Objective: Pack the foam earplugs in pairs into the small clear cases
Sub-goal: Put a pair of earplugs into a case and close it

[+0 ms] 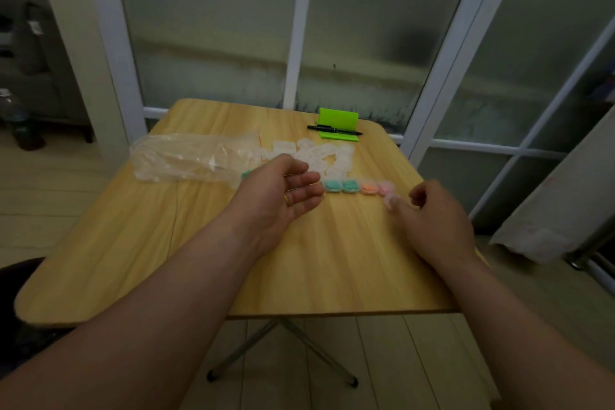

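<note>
Clear cases, teal, orange, pink inside

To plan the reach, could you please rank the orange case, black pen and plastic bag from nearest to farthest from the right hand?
1. orange case, in the row
2. black pen, far side
3. plastic bag, far left

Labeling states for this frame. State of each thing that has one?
left hand: open, palm up, empty.
right hand: fingers curled, small pinkish piece at its fingertips; grip blurred.
filled cases: in a row, teal, teal, orange, pink earplugs inside.
empty cases: heaped, unfilled.
plastic bag: crumpled, lying flat.
green pad: flap standing up.
pen: lying across the green pad.
</note>
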`<state>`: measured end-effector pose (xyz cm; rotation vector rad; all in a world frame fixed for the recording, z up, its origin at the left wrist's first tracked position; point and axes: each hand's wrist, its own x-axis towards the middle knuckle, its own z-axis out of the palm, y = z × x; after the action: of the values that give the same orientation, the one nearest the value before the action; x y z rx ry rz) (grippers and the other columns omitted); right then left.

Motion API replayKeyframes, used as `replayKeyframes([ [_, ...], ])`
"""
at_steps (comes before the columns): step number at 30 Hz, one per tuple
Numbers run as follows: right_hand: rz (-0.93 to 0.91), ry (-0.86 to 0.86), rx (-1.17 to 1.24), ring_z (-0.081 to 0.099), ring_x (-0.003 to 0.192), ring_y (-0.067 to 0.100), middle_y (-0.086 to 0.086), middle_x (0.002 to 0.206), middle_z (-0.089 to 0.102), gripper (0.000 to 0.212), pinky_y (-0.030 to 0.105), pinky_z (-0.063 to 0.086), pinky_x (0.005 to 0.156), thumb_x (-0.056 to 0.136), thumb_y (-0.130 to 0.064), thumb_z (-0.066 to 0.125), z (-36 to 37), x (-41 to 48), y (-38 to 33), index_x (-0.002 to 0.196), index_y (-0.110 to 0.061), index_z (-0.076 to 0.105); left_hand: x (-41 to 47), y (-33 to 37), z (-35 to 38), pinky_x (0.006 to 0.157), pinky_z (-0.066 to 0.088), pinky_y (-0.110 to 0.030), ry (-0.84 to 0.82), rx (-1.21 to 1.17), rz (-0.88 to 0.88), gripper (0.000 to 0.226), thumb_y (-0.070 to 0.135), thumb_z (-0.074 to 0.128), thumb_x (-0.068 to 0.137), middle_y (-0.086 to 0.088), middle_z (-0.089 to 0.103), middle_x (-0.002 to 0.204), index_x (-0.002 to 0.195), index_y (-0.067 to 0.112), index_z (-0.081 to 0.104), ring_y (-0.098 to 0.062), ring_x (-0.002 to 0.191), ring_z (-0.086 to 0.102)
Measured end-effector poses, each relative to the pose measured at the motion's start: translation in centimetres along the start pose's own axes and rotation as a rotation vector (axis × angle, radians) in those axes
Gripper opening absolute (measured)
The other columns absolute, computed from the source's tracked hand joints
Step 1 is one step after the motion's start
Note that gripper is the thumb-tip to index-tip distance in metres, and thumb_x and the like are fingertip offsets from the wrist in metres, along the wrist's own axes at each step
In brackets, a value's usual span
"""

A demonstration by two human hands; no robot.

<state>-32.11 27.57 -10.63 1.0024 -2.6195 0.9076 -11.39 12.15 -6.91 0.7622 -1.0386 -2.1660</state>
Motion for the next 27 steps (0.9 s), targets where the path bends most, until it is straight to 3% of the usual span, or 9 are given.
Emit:
replayKeyframes([
  [3,-0.033,-0.005,0.07,0.06,0.095,0.012,-0.01,0.103,0.062,0.019,0.043,0.059,0.08,0.097,-0.044,0.069,0.0,0.6,-1.2,0.107,-0.03,0.061,0.2,0.6,-0.5,0.08,0.063,-0.038,0.035,0.0,0.017,0.021,0.012,0.059,0.095,-0.014,0.074,0.095,0.113,0.002,0.065,-0.022,0.073,0.07],
  [5,-0.066,-0.041,0.11,0.062,0.096,0.012,-0.01,0.105,0.064,0.012,0.045,0.06,0.084,0.099,-0.035,0.069,0.4,1.6,-2.7,0.11,-0.03,0.065,0.4,1.2,-0.9,0.07,0.062,-0.034,0.068,0.009,0.031,0.022,0.012,0.059,0.096,-0.015,0.075,0.097,0.113,0.002,0.067,-0.02,0.07,0.07],
  [8,-0.137,-0.136,0.036,0.064,0.101,0.016,-0.007,0.111,0.067,0.021,0.043,0.059,0.086,0.1,-0.028,0.066,1.4,4.0,-5.5,0.121,-0.027,0.069,0.5,2.2,-1.5,0.059,0.058,-0.026,0.111,0.022,0.056,0.021,0.015,0.056,0.099,-0.013,0.076,0.097,0.11,0.003,0.07,-0.017,0.068,0.071],
  [16,-0.238,-0.334,-0.308,0.064,0.103,0.022,0.0,0.122,0.07,0.029,0.036,0.054,0.08,0.095,-0.036,0.068,4.3,10.3,-10.7,0.124,-0.029,0.071,0.3,3.7,-2.4,0.062,0.053,-0.028,0.109,0.04,0.098,0.017,0.018,0.054,0.1,-0.008,0.076,0.091,0.103,0.008,0.068,-0.013,0.061,0.071],
  [19,-0.251,-0.413,-0.461,0.066,0.105,0.024,0.002,0.119,0.073,0.031,0.038,0.058,0.087,0.091,-0.042,0.074,5.3,11.7,-11.6,0.116,-0.025,0.077,0.2,4.1,-2.8,0.064,0.051,-0.028,0.104,0.039,0.105,0.016,0.018,0.054,0.1,-0.007,0.075,0.09,0.101,0.009,0.067,-0.013,0.061,0.068],
  [27,-0.214,-0.441,-0.514,0.066,0.094,0.02,0.0,0.103,0.072,0.029,0.038,0.061,0.084,0.089,-0.044,0.078,6.8,12.3,-11.9,0.109,-0.022,0.078,-0.3,4.5,-2.9,0.06,0.052,-0.025,0.082,0.041,0.099,0.016,0.018,0.052,0.101,-0.007,0.074,0.09,0.1,0.01,0.066,-0.013,0.06,0.068],
])
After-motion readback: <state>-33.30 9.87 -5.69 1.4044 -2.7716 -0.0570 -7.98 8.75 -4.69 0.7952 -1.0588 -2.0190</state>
